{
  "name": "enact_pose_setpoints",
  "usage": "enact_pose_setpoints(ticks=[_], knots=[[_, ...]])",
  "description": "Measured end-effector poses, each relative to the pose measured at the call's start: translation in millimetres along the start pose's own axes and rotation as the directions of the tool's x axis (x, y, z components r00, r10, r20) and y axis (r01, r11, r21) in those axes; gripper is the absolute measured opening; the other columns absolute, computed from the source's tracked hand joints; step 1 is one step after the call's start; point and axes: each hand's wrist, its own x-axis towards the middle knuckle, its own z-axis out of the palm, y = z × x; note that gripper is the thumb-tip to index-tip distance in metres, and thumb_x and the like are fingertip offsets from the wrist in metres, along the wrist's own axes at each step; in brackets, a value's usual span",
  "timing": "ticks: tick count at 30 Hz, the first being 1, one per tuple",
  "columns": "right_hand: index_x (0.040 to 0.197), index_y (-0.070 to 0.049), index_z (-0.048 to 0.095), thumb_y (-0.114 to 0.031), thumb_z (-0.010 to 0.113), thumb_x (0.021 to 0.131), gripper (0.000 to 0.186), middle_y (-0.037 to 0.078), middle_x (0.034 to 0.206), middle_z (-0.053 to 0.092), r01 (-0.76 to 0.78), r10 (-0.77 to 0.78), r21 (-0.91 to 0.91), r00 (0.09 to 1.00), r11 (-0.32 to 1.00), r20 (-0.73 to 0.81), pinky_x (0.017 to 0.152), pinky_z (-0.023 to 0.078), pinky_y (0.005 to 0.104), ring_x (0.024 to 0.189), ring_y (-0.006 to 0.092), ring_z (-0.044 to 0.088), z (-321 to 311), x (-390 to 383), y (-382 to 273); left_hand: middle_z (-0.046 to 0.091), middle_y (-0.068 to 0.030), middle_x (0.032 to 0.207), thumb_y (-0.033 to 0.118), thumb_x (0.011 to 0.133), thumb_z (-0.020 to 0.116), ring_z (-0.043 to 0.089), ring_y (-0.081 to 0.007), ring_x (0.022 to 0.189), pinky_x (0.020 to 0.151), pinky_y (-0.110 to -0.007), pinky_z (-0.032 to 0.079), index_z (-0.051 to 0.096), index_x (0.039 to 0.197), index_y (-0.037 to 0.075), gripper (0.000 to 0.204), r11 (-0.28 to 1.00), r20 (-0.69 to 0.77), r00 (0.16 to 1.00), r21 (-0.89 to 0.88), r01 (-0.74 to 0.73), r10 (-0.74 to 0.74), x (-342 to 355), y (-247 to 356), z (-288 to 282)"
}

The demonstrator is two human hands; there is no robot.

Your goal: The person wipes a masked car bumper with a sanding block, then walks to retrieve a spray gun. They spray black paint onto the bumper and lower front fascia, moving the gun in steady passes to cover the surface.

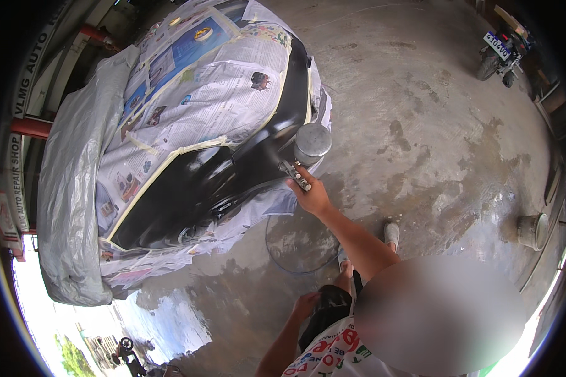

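Sweep the spray gun (288,168), gripped in the right hand (313,196) near the outer edge of the black panel (192,185), in level, even passes, minding the newspaper masking (223,103), with the left hand (304,306), too small to tell open from closed, beside the shorts (328,306).

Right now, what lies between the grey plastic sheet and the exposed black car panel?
Newspaper masking lies there, pale yellow tape bordering the black car panel, in the head view.
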Motion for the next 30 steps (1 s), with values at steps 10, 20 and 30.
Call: enact_pose_setpoints(ticks=[10, 20, 30], knots=[[0.141, -0.011, 0.062, -0.034, 0.077, 0.095, 0.054, 0.019, 0.112, 0.075, 0.200, -0.226, 0.120, 0.934, 0.972, 0.278, 0.091, 0.054, 0.0345, 0.108, 0.0278, 0.072, 17.6, -13.0, 67.0, 0.077, -0.0153, 0.108, 0.028, 0.103, 0.062, 0.075, -0.0284, 0.100, 0.087, -0.038, 0.056, 0.073, 0.123, 0.011, 0.029, 0.974, 0.075, 0.977, 0.091, -0.207, 0.201, 140.2, 43.7, 48.5], [0.145, -0.012, 0.058, -0.034, 0.075, 0.097, 0.056, 0.019, 0.117, 0.075, 0.461, -0.457, 0.035, 0.886, 0.887, -0.079, 0.089, 0.055, 0.0356, 0.104, 0.0246, 0.074, -75.9, 40.4, 183.7, 0.076, -0.0153, 0.114, 0.029, 0.104, 0.064, 0.074, -0.0260, 0.105, 0.090, -0.037, 0.056, 0.072, 0.124, 0.008, 0.030, 0.875, -0.015, 0.886, 0.160, -0.456, 0.464, 390.7, 44.1, 65.1], [0.146, -0.015, 0.056, -0.033, 0.074, 0.097, 0.055, 0.021, 0.124, 0.072, 0.549, -0.600, 0.282, 0.786, 0.787, 0.145, 0.097, 0.052, 0.0374, 0.119, 0.0375, 0.068, 1.7, -6.6, 233.0, 0.073, -0.0165, 0.114, 0.033, 0.100, 0.064, 0.069, -0.0371, 0.108, 0.094, -0.046, 0.053, 0.072, 0.121, 0.010, 0.032, 0.665, 0.268, 0.818, 0.481, -0.571, 0.508, 451.4, -26.9, 104.8]])
